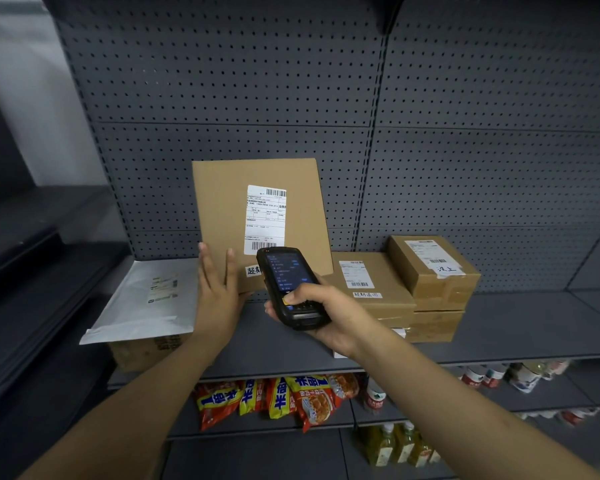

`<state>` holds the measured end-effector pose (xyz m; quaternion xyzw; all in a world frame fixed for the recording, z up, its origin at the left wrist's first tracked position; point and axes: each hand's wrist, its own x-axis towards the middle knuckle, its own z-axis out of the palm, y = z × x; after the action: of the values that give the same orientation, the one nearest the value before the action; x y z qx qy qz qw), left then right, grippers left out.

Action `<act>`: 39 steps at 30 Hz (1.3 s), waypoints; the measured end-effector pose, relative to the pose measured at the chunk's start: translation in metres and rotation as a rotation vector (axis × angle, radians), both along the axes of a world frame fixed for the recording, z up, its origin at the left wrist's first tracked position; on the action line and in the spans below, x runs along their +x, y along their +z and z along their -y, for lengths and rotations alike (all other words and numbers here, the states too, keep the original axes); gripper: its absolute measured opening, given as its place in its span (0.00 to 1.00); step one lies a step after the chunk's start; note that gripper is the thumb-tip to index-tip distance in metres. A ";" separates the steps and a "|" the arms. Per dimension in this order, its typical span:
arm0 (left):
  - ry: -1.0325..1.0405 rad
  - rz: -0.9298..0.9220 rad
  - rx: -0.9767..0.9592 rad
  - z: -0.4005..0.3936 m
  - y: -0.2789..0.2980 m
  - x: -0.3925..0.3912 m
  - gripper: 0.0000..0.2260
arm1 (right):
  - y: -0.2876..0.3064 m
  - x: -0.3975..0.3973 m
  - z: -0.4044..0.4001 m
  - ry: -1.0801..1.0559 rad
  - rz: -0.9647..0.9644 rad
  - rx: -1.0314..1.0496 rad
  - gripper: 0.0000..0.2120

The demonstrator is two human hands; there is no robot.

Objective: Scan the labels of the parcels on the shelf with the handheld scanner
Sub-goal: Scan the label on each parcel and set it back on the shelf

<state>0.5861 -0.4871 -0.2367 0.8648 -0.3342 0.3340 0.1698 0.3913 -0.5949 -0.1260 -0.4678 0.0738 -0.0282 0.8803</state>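
Scanner point(290, 287) gripped in right hand point(321, 315), left hand point(219, 289) fingers straight, bracing upright parcel point(257, 216)

The left hand point(219, 292) pressed straight fingers against a flat cardboard parcel point(260, 223) standing upright at the shelf point(520, 327) back; the right hand point(323, 313) gripped the handheld scanner point(290, 289) just below its label point(265, 219)

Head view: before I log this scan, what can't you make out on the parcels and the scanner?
- Upright box's shipping label: its print is too small to read; the scanner covers its lower edge.
- Handwritten tag on that box: its right part is hidden behind the scanner.
- Scanner screen: text too small.
- White mailer's label: blurred.
- Box under the mailer: mostly covered, no label visible.
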 end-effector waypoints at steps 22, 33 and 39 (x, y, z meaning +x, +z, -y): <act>-0.063 -0.116 0.062 0.010 -0.001 0.014 0.48 | -0.019 0.009 0.006 -0.067 -0.007 -0.077 0.28; -0.226 -0.258 0.167 0.085 -0.001 0.005 0.43 | -0.043 -0.002 0.053 -0.314 -0.090 -0.094 0.28; -0.333 -0.353 0.231 0.130 -0.008 -0.003 0.40 | -0.070 -0.015 0.089 -0.482 -0.177 -0.130 0.29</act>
<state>0.5828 -0.6171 -0.2442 0.8564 -0.4730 0.1051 0.1782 0.3765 -0.6841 -0.1960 -0.4930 0.2576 -0.2007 0.8064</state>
